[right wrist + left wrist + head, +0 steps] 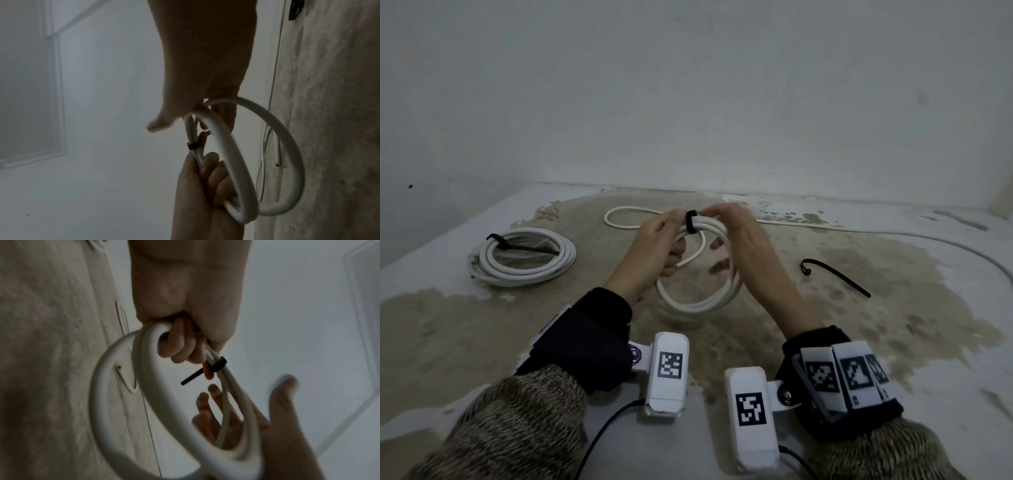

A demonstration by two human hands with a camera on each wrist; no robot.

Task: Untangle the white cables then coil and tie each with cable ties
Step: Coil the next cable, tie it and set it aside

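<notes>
Left hand fingers grip the coil above the table, right hand fingers loosely spread.

A stained, patchy beige-and-white tabletop meets a plain pale wall at its far edge.

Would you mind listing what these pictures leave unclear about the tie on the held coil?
- Head view: the black cable tie's tail is hidden behind the left hand.
- Left wrist view: the right hand is motion-blurred, so its contact is unclear.
- Right wrist view: the held coil hides the right hand's fingers.
</notes>
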